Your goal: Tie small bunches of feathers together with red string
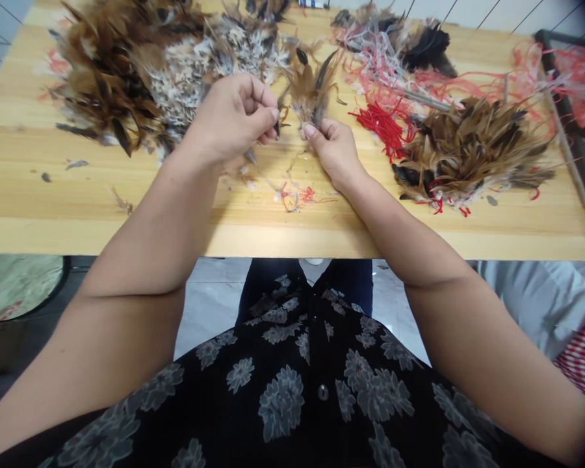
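Note:
Over the middle of the wooden table (253, 227), my right hand (338, 149) pinches the pale base of a small bunch of brown feathers (309, 91), whose tips fan out away from me. Just left of it, my left hand (241, 117) is closed, thumb against fingers, with a small dark feather (277, 128) showing at the fingertips. Behind my left hand spreads a large pile of brown feathers (112, 65) with whitish quill ends. Red and pale thread scraps (299, 196) lie below my hands.
Right of my hands are a bundle of red cords (381, 127) and a heap of tied feather bunches (478, 146). Tangled pink and white strips (380, 49) lie behind them. A dark-framed tray (560, 97) stands at the right edge. A round-topped stool (19, 286) is at lower left.

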Motion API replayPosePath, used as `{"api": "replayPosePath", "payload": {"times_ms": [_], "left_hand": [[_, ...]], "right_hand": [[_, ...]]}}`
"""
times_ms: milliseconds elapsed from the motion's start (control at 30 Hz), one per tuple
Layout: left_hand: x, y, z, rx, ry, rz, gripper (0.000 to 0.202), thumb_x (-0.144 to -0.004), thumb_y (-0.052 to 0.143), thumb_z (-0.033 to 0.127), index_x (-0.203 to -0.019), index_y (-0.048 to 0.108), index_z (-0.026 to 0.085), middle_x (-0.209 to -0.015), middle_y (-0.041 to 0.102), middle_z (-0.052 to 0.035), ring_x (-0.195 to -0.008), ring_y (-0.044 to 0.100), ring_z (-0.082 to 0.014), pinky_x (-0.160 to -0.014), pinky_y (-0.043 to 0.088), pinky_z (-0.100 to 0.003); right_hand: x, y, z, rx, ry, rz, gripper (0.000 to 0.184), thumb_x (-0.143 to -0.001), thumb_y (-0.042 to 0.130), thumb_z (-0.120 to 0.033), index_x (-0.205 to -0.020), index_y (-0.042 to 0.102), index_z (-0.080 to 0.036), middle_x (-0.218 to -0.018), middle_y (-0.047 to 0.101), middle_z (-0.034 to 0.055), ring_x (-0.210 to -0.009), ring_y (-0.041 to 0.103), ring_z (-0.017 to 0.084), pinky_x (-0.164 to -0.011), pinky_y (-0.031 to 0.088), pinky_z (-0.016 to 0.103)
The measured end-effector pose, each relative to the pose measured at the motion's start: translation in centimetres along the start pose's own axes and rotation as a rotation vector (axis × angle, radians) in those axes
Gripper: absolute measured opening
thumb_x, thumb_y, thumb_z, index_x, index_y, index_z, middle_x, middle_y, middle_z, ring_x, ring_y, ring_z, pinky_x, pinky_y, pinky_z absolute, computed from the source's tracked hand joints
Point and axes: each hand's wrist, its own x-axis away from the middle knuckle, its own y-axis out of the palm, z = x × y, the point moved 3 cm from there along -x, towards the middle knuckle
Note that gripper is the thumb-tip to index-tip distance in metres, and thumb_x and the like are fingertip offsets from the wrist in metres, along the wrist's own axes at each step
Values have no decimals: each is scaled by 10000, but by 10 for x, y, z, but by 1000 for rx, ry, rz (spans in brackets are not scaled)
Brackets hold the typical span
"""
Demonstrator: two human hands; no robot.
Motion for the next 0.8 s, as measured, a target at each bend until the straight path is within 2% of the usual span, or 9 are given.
{"api": "replayPosePath", "payload": {"times_ms": [100, 167, 267, 367, 467, 600, 700, 800], "left_hand": [[0, 14, -5, 157, -41, 18, 579, -699, 1224, 475, -1043, 780, 334, -777, 720, 35, -930, 684, -284, -953, 582, -490], [2, 21, -4, 203, -56, 13, 665, -624, 1245, 556, -1018, 753, 345, -799, 709, 30, -943, 708, -304, -997, 588, -543], [4, 28, -3, 225, -51, 13, 753, -581, 1242, 682, -919, 654, 353, -815, 697, 8, -941, 731, -324, -1016, 599, -584], [3, 31, -7, 229, -46, 26, 828, -585, 1237, 709, -881, 550, 354, -802, 693, 14, -946, 728, -319, -976, 625, -547], [1, 32, -13, 240, -36, 15, 748, -653, 1210, 589, -879, 534, 360, -796, 684, 28, -917, 712, -301, -940, 631, -527], [1, 29, -15, 266, -27, 45, 521, -719, 1092, 352, -847, 586, 365, -797, 739, 28, -856, 699, -282, -911, 663, -530], [1, 26, -11, 274, -28, 46, 462, -768, 1046, 235, -886, 609, 330, -814, 784, 44, -813, 692, -238, -861, 657, -460], [1, 25, -9, 318, -16, -10, 417, -847, 978, 116, -935, 608, 287, -804, 749, 52, -743, 680, -182, -830, 652, -411]], "right_hand": [[-2, 1, 4, -17, -14, -18, 458, -1260, 769, -227, -815, 661, -215, -725, 445, -70, -778, 474, 124, -837, 440, 293], [-4, 3, 9, -15, -31, -36, 445, -1254, 794, -271, -825, 690, -209, -730, 456, -66, -777, 477, 129, -837, 459, 293], [-7, 5, 18, -22, -45, -66, 427, -1242, 829, -329, -849, 728, -193, -758, 493, -57, -793, 505, 135, -858, 492, 298], [-6, 7, 21, -35, -39, -99, 440, -1218, 883, -367, -843, 731, -193, -768, 496, -52, -812, 522, 142, -876, 509, 304], [-3, 10, 18, -25, -28, -109, 502, -1201, 913, -368, -788, 674, -212, -754, 458, -54, -805, 497, 144, -878, 511, 310], [0, 10, 12, -9, -25, -86, 517, -1231, 841, -281, -772, 610, -219, -785, 445, -54, -797, 463, 127, -863, 481, 303], [-2, 9, 9, -44, -7, -64, 481, -1238, 816, -236, -796, 627, -214, -810, 495, -48, -815, 473, 127, -858, 472, 301], [-3, 9, 7, -77, 13, -61, 461, -1239, 832, -257, -812, 667, -207, -800, 535, -44, -836, 511, 134, -880, 500, 295]]}}
